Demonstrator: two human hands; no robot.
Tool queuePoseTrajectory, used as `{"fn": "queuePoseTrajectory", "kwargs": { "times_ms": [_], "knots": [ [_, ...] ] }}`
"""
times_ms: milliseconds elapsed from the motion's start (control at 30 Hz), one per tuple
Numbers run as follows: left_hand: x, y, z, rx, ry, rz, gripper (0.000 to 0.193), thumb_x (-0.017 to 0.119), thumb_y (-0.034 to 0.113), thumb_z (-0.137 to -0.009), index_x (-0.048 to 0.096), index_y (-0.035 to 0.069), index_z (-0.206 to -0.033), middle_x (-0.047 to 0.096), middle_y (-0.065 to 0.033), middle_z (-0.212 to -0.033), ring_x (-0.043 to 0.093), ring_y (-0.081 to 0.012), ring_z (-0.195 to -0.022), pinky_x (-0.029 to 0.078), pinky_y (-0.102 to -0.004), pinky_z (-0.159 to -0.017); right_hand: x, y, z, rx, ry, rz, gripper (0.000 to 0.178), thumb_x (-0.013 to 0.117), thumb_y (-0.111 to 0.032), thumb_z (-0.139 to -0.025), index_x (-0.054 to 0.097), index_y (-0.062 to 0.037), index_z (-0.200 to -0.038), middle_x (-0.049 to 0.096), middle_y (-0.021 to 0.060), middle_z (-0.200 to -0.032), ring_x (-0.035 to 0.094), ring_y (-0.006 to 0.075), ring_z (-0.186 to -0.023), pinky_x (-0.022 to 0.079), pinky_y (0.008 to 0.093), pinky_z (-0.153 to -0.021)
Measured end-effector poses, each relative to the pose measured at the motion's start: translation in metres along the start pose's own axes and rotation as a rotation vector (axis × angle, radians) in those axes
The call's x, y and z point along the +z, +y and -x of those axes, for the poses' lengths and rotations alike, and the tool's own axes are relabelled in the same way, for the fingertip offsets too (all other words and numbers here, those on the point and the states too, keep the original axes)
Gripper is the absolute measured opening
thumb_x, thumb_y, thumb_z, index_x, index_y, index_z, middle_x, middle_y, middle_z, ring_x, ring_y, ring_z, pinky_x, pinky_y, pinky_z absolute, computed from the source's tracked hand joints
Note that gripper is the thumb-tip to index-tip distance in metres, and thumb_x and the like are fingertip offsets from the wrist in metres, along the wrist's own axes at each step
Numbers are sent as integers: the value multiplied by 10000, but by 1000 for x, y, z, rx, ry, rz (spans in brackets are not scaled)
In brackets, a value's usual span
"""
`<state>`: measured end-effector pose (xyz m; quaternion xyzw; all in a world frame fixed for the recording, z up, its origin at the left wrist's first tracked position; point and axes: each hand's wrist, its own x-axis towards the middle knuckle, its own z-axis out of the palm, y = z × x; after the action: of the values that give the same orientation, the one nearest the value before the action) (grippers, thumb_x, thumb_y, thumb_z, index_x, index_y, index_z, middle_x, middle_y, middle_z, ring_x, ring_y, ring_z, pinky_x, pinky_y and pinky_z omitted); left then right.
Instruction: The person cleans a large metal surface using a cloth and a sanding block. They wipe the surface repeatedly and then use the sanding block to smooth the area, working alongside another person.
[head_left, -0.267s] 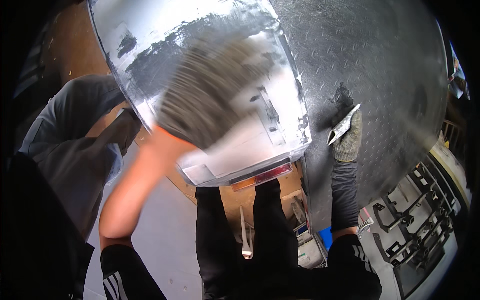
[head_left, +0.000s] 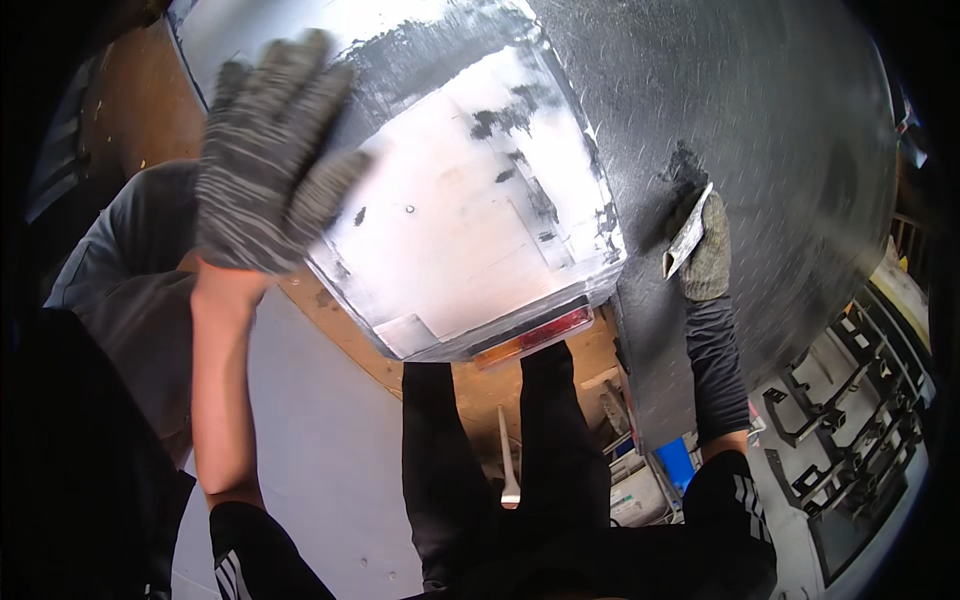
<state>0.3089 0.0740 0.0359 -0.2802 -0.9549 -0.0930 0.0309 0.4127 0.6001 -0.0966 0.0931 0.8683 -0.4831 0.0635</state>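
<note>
My left hand [head_left: 265, 170], in a striped grey glove, is held over the left edge of a white and dark-patched vehicle body panel [head_left: 440, 210]. Its fingers are stretched out and slightly apart, with nothing in them. In a grey knitted glove, my right hand [head_left: 708, 255] rests on a black diamond-patterned surface [head_left: 780, 190] and grips a folded sheet of sandpaper [head_left: 688, 238]. Dark scuffs mark the surface just above it. A red and orange lamp [head_left: 535, 335] is set in the near edge of the white panel.
Black metal brackets [head_left: 850, 400] lie at the lower right. Below the panel are a wooden-handled brush [head_left: 508, 460], a blue object [head_left: 676, 462] and boxes. Another person's legs in grey trousers [head_left: 130, 260] are at the left.
My left hand has swept left across the white panel to its left edge, uncovering the middle. My right hand has shifted slightly to the right, still holding the sandpaper.
</note>
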Motion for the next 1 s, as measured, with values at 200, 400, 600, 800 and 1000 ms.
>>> {"fn": "queuePoseTrajectory", "kwargs": {
  "times_ms": [200,400,600,800,1000],
  "knots": [
    [28,70,-29,246,-171,212,788,595,637,-917,543,90,-1482,456,-150,-1589,365,-375,-1505,110,-636,-1254,-4,-13,-12,539,47,-727,591,666,-541,-965,629,-102,-1359,651,67,-1242,622,213,-1138,501,393,-1004],
    [34,71,-30,320,-121,190,753,635,649,-887,641,84,-1385,535,-132,-1517,454,-369,-1427,186,-670,-1225,-6,18,-9,425,43,-855,530,596,-426,-1043,561,-94,-1454,627,88,-1352,625,228,-1204,515,385,-1031],
    [31,71,-30,427,-165,223,736,636,662,-881,656,119,-1377,538,-88,-1511,418,-349,-1455,192,-667,-1226,12,8,-2,298,172,-923,560,605,-363,-1048,492,-58,-1504,610,96,-1400,624,231,-1249,518,385,-1059],
    [32,77,-35,385,-169,147,700,631,664,-887,663,162,-1375,532,-53,-1521,346,-332,-1503,151,-692,-1223,14,16,-4,353,180,-1051,513,626,-354,-1037,543,-54,-1445,653,77,-1280,665,202,-1130,571,364,-973],
    [31,72,-26,334,-107,130,651,653,618,-889,681,164,-1355,520,-56,-1538,350,-351,-1504,126,-673,-1236,16,31,1,183,228,-775,514,666,-382,-1016,581,-63,-1410,654,58,-1275,656,183,-1132,553,350,-990]
  ]
}}
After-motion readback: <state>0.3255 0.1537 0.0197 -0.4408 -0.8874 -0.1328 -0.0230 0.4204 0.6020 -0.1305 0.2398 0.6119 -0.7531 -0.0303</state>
